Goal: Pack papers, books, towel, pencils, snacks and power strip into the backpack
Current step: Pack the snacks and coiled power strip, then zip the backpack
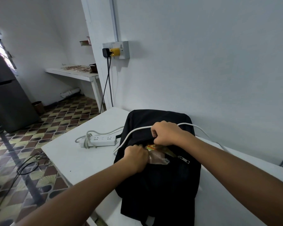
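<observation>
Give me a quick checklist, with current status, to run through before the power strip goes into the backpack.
1. Backpack opening held apart: ok; the right hand grips the upper edge and the left hand grips the lower edge.
2. Snack packets fully inside: not ok; a clear packet pokes out of the opening.
3. Power strip within reach on the white table: ok; it lies just left of the backpack.
4. White cable clear of the backpack: not ok; it runs over the top of the backpack, under the right hand.
5. A hand free to lift the strip: not ok; both are busy.
6. Cable's far end unplugged: cannot tell.
</observation>
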The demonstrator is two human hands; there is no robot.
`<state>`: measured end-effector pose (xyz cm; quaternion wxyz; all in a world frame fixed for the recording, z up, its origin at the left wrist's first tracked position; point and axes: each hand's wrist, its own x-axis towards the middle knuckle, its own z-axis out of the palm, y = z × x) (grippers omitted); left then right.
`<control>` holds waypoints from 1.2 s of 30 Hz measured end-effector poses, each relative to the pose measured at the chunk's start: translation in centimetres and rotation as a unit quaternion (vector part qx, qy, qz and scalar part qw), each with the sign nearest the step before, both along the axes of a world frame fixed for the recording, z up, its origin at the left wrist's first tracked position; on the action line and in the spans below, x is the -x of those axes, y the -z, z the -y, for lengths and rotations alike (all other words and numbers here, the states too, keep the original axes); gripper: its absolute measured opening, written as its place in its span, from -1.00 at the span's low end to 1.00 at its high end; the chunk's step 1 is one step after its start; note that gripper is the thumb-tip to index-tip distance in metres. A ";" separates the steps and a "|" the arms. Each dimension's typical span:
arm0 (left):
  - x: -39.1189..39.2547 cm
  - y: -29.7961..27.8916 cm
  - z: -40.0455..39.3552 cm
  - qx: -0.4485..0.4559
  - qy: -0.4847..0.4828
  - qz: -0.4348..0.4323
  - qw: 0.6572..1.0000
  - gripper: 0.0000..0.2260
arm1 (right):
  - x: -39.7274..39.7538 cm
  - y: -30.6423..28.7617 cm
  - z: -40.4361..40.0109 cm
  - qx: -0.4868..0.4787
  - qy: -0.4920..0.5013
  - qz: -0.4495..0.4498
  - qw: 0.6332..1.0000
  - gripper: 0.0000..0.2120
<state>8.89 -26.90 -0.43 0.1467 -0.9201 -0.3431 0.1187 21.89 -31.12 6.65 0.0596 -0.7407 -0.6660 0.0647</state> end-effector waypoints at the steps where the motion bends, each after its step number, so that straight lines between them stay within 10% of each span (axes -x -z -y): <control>1: 0.3 -0.2 -0.3 0.005 -0.006 -0.013 1.000 -0.70 | 0.0 0.0 0.2 0.003 0.002 -0.008 1.000 -0.91; 13: 4.8 -4.2 -2.4 0.306 0.071 0.140 0.939 -0.76 | -0.3 0.9 1.3 0.056 -0.025 -0.019 0.998 -0.82; 21: 15.0 -1.8 -9.2 0.200 -0.132 0.431 0.870 -0.83 | 4.6 0.2 -2.4 -0.098 -0.069 -0.093 0.988 -0.84; 27: 19.2 2.7 -14.6 0.187 -0.279 0.423 0.842 -0.32 | 8.9 2.4 -7.3 -0.006 -0.119 -0.029 0.992 -0.82; 32: 19.2 5.2 -20.8 0.188 -0.230 0.330 0.896 -0.04 | 11.5 5.8 -13.4 0.084 -0.095 0.020 0.992 -0.72; 36: 18.7 6.2 -24.9 0.155 -0.142 0.282 0.936 -0.22 | 12.6 7.7 -18.1 0.092 -0.067 0.076 0.991 -0.74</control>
